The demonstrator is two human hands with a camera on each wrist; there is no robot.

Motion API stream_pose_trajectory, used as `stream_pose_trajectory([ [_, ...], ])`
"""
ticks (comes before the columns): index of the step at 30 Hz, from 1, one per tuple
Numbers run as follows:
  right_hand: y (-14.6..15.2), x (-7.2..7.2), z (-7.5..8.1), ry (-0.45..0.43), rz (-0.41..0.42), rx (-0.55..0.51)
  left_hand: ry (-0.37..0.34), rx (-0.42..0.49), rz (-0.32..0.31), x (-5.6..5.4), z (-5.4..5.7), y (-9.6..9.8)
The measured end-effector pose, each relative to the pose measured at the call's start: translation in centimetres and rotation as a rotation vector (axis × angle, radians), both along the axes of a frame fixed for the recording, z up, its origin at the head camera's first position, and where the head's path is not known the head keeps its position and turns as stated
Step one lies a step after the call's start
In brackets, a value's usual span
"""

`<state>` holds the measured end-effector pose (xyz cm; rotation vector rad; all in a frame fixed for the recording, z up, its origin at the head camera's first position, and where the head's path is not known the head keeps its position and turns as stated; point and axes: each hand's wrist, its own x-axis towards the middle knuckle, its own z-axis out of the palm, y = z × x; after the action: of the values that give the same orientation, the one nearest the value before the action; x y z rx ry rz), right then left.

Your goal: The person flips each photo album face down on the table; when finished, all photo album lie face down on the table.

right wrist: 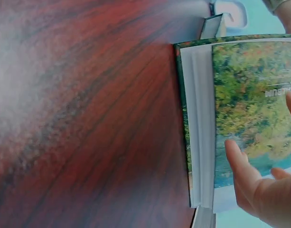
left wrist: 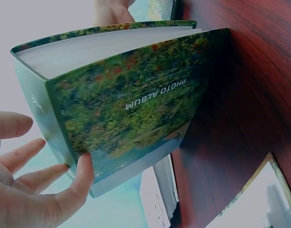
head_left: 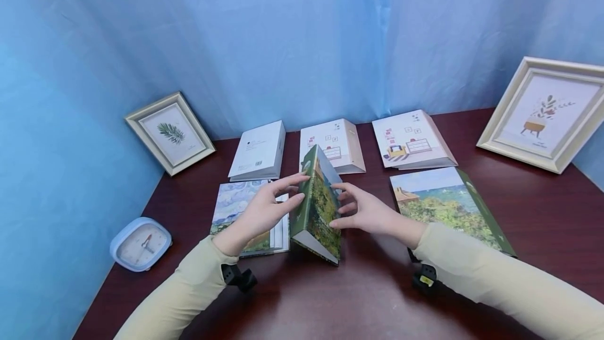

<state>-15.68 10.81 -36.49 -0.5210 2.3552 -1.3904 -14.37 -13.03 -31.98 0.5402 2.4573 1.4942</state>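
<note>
A green-spined photo album (head_left: pixel 323 201) with a garden painting on its covers stands on the table, spine up and covers slightly parted. My left hand (head_left: pixel 266 211) is at the spine; in the left wrist view its thumb (left wrist: pixel 83 173) touches the cover beside the spine. The right hand (head_left: pixel 365 210) has its fingertips against the opposite cover, seen also in the right wrist view with the album's page block (right wrist: pixel 200 123). Both hands have fairly straight, spread fingers. Beneath the left hand lies an album with a swirling-sky painting (head_left: pixel 240 195), partly hidden.
Another album with a seaside painting (head_left: pixel 436 203) lies at right. Along the back stand a white album showing its back cover (head_left: pixel 257 148) and two albums with room drawings (head_left: pixel 354 146) (head_left: pixel 410 138). Picture frames (head_left: pixel 172 133) (head_left: pixel 542 119) flank them. A blue clock (head_left: pixel 141 244) sits at left.
</note>
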Motion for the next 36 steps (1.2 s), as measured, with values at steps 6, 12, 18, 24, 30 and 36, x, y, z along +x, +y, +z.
stream_pose_trajectory([
  [6, 0.3, 0.2, 0.7, -0.150, -0.020, -0.197, 0.022, 0.066, -0.044, 0.1, -0.4, 0.5],
  [12, 0.5, 0.4, 1.6, -0.182, -0.046, -0.242, 0.079, 0.101, -0.043, 0.1, -1.1, 1.0],
  [18, 0.9, 0.7, 2.0, -0.171, -0.045, -0.270, 0.071, 0.190, -0.045, 0.0, -1.4, 1.5],
  [24, 1.6, 0.9, 2.2, -0.170, -0.046, -0.295, 0.044, 0.173, -0.066, -0.1, -1.5, 2.1],
  [30, 2.1, 1.3, 2.4, -0.166, -0.061, -0.298, 0.050, 0.159, -0.100, -0.1, -2.0, 2.5],
  [36, 2.7, 1.5, 2.4, -0.185, -0.065, -0.311, 0.058, 0.129, -0.167, 0.0, -2.8, 2.2],
])
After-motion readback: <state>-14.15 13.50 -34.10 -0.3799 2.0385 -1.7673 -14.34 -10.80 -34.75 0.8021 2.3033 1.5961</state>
